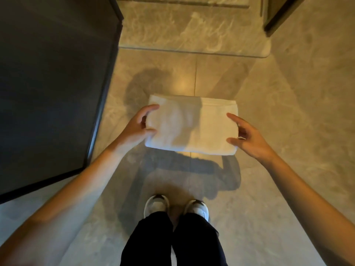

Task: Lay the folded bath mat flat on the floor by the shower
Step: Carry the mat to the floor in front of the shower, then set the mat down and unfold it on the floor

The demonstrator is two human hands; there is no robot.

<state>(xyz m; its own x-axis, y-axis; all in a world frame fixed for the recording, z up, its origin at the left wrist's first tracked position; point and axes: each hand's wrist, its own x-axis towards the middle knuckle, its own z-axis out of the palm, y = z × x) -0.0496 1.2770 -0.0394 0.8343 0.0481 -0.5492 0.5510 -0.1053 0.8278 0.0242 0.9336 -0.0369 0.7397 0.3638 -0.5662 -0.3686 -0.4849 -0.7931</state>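
Observation:
A white bath mat (pixel 192 125), folded into a thick rectangle, is held level in the air above the beige marble floor (pixel 269 112); its shadow falls on the tiles below. My left hand (pixel 138 127) grips its left edge, thumb on top and fingers underneath. My right hand (pixel 247 135) holds the right edge, index finger and thumb spread along the side. The mat stays fully folded.
A dark glass panel with a black frame (pixel 53 93) stands close on the left. Ahead lies a raised marble step (pixel 192 50) with a rounded right corner. A dark door frame (pixel 278 14) is at the upper right. My shoes (pixel 176 207) stand below the mat.

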